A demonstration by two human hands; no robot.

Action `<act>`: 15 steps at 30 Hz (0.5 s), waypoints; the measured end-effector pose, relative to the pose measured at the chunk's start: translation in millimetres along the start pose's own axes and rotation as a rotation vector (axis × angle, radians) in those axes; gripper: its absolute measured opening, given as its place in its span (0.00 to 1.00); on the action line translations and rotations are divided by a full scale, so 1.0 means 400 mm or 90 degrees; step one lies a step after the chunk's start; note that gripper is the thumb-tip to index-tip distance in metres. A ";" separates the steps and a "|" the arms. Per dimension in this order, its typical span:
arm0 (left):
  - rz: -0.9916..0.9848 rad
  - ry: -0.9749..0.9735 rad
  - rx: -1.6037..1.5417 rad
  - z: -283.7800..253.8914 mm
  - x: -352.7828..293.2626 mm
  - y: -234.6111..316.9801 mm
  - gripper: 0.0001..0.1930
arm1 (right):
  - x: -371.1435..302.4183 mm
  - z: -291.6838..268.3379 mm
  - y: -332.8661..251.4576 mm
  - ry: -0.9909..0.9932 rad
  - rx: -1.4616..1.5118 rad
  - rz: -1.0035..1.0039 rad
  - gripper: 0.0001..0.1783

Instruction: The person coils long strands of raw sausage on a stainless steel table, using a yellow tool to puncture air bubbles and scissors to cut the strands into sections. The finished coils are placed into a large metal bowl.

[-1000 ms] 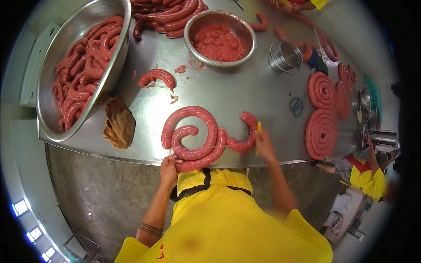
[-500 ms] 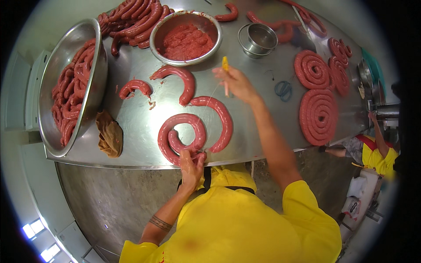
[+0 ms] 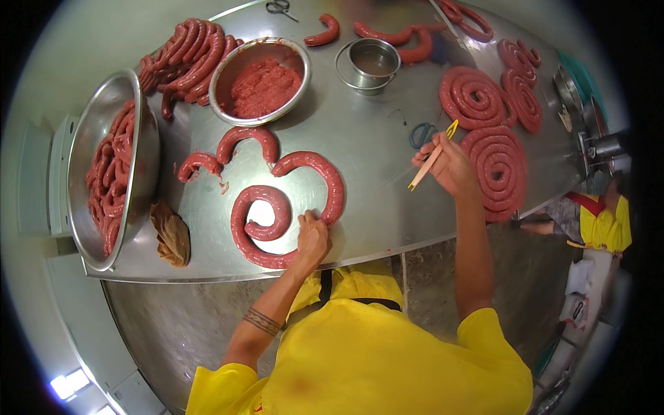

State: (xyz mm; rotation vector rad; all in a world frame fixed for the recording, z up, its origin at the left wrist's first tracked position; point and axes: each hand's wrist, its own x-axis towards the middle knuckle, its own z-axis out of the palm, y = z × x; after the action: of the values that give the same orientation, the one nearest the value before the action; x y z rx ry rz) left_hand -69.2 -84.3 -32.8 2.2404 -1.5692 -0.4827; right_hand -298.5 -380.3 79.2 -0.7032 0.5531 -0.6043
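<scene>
My left hand (image 3: 312, 237) is closed on the sausage where a curled length (image 3: 238, 223) meets a curved link (image 3: 330, 180), at the near side of the steel table. The pinch itself is hidden by the fingers. To the right, my right hand (image 3: 449, 164) is raised above the table and grips a yellow twine shuttle (image 3: 427, 168) wound with pale string. From the curved link the chain runs on to another arched link (image 3: 247, 138) and a short, ragged-ended piece (image 3: 198, 166).
A large steel basin (image 3: 149, 159) of sausages stands left, beside a brown cloth (image 3: 170, 235). Behind are a bowl (image 3: 304, 83) of ground meat, piled sausages (image 3: 194, 55), a small metal pot (image 3: 373, 59) and scissors (image 3: 281, 9). Spiral sausages (image 3: 477, 97) lie right; another person (image 3: 605, 218) stands beyond.
My right hand has swung right with the shuttle, away from the sausages. My left hand has shifted to the join by the curved link. The whole view has shifted slightly.
</scene>
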 end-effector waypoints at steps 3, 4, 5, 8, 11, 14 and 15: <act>0.036 -0.251 -0.390 -0.030 0.072 0.010 0.07 | -0.042 -0.075 -0.002 0.105 0.053 -0.055 0.15; -0.128 -0.426 -0.616 -0.046 0.084 0.014 0.06 | -0.063 -0.103 -0.001 0.135 0.081 -0.034 0.15; -0.314 -0.592 -0.822 -0.060 0.094 0.020 0.06 | -0.087 -0.132 0.002 0.152 0.111 -0.024 0.15; -0.358 -0.654 -1.013 -0.087 0.093 0.049 0.10 | -0.173 -0.219 0.034 0.233 0.161 -0.027 0.14; -0.308 -0.660 -1.083 -0.084 0.076 0.077 0.14 | -0.287 -0.266 0.084 0.271 0.201 -0.010 0.15; -0.384 -0.557 -1.150 -0.061 0.053 0.108 0.15 | -0.414 -0.235 0.160 0.327 0.123 0.064 0.13; -0.467 -0.499 -1.159 -0.048 0.047 0.123 0.15 | -0.454 -0.206 0.192 0.341 0.070 0.159 0.11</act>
State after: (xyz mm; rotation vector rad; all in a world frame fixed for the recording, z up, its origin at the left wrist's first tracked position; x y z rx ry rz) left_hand -94.2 -115.7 6.2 0.9057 0.0895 -2.0039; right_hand -453.6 -246.5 17.9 -0.3528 1.0789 -0.5828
